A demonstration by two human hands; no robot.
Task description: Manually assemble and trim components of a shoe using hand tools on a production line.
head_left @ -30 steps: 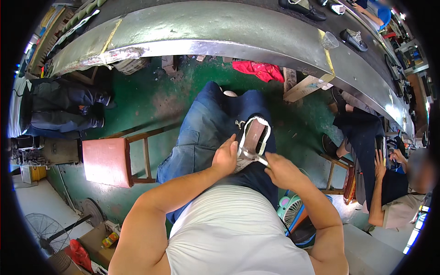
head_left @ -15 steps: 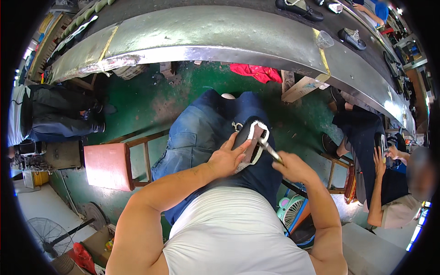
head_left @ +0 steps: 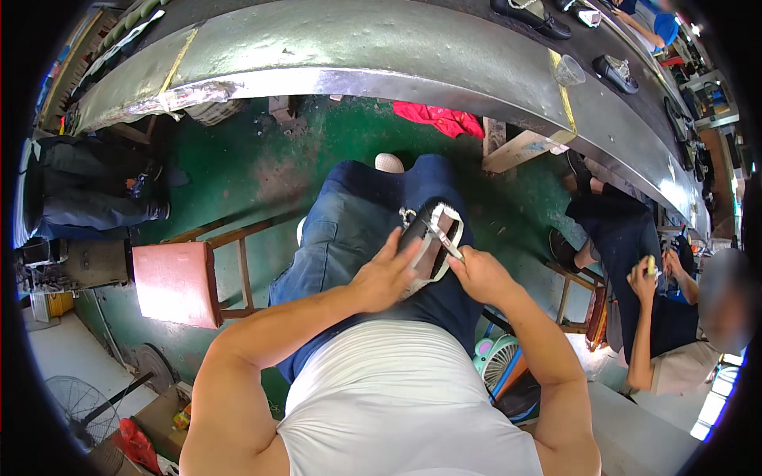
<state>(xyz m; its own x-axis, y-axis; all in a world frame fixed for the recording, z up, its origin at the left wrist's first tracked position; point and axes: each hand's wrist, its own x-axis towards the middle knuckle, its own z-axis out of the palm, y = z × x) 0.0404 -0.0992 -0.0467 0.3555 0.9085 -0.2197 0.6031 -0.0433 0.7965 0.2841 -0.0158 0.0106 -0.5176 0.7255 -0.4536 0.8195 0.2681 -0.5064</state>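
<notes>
A black shoe [head_left: 425,258] lies sole side up across my thighs, its pale underside ringed by a white edge. A small light-coloured trim sticks out beside its toe end. My left hand [head_left: 385,278] rests against the shoe's left side and holds it there; its fingers are stretched and slightly blurred. My right hand [head_left: 480,274], at the right side of the shoe, is closed round the handle of a slim metal hand tool [head_left: 446,239]. The tool's head end lies over the toe end of the shoe; its exact kind is not clear.
A metal-edged workbench [head_left: 349,51] spans the far side, with black shoes [head_left: 615,73] and a clear plastic cup [head_left: 567,70] on it. A padded stool [head_left: 176,284] stands left. A co-worker [head_left: 675,317] sits right, near a small fan [head_left: 496,361]. Red cloth [head_left: 438,117] lies under the bench.
The tool has swung up and left, from the middle of the underside toward the toe end. My right hand has moved slightly left and up; my left hand has slid back a little.
</notes>
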